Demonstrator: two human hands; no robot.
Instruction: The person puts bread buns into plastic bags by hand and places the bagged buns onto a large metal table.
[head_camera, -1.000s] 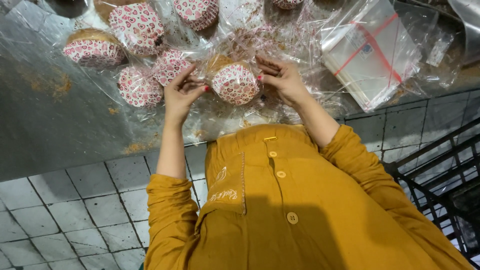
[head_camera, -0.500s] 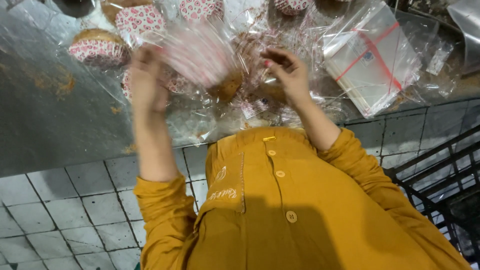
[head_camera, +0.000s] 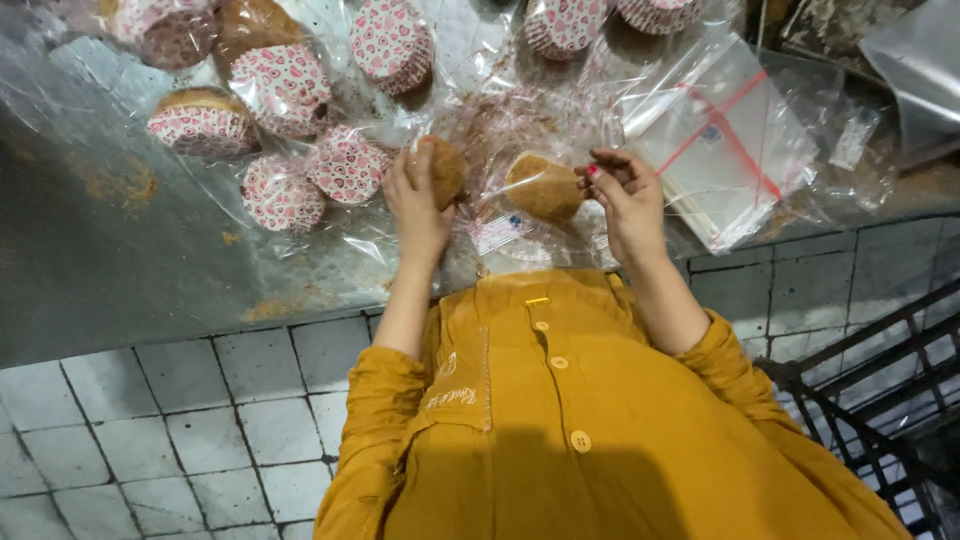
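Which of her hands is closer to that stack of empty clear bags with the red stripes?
The right hand: it sits just beside the stack of clear bags, holding a cake. The left hand is farther off, across that cake.

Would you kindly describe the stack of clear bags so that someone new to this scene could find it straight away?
Start at the metal counter strewn with cupcakes in pink patterned wrappers. Go to the person's right hand, which pinches plastic beside a bare brown cake. Just beyond that hand lies the stack of clear bags: flat, square and marked with thin red lines, unlike the crumpled loose plastic around it.
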